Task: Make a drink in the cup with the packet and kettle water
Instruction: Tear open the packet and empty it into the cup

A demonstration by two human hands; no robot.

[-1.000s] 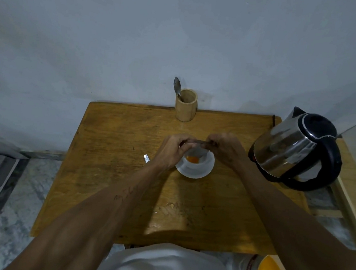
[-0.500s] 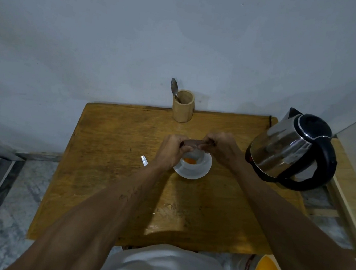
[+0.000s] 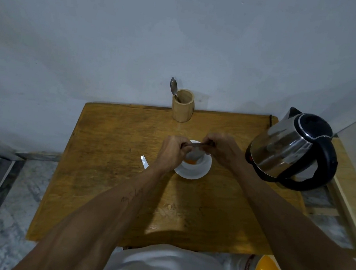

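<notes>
Change: both hands sit slightly lower over the cup than half a second ago, and the packet between them now sags into the cup's mouth; kettle, holder and scrap are unmoved.
Left hand (image 3: pixel 172 151): fingers curled, pinching the left end of the packet.
Right hand (image 3: pixel 220 148): fingers curled, pinching the right end of the packet.
Packet (image 3: pixel 195 151): thin, dark along its top edge, grey and limp below, stretched between the two hands right above the cup.
Cup (image 3: pixel 194 161): small, white, round, standing on its saucer near the bench's middle; orange powder or liquid shows inside.
Saucer (image 3: pixel 199 173): white, smooth, circular.
Kettle (image 3: pixel 289 148): polished steel body, black lid and loop handle, at the bench's right edge, near the right hand.
Holder (image 3: pixel 182 105): plain wooden cylinder at the far edge against the wall, with a metal spoon (image 3: pixel 173 87) leaning out.
Scrap (image 3: pixel 144 161): small silvery strip lying left of the saucer.
Bench (image 3: pixel 107 171): worn, scuffed wood, rectangular; broad bare room on the left half and along the near edge.
</notes>
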